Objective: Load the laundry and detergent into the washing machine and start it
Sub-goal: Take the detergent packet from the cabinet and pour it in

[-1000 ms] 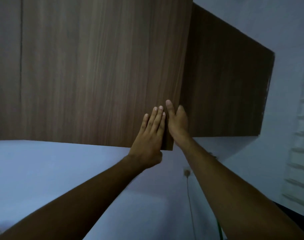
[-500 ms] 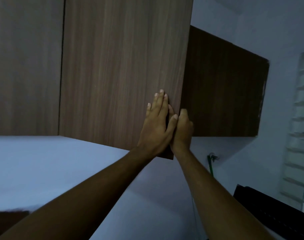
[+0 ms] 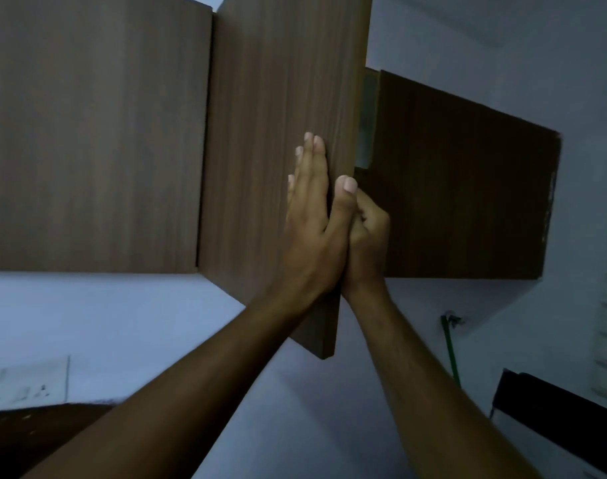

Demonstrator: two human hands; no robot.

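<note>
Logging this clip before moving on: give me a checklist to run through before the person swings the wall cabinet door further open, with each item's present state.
1. Cabinet door off its frame: ok, a gap shows at its free edge.
2. Left hand on the door: ok, fingers flat on its front, thumb at the edge.
3. Right hand gripping: ok, fingers curled behind the door edge.
4. Neighbouring door out of the way: ok, it sits closed.
5. Detergent inside: cannot tell, the interior is hidden.
6. Washing machine ready: cannot tell, out of view.
</note>
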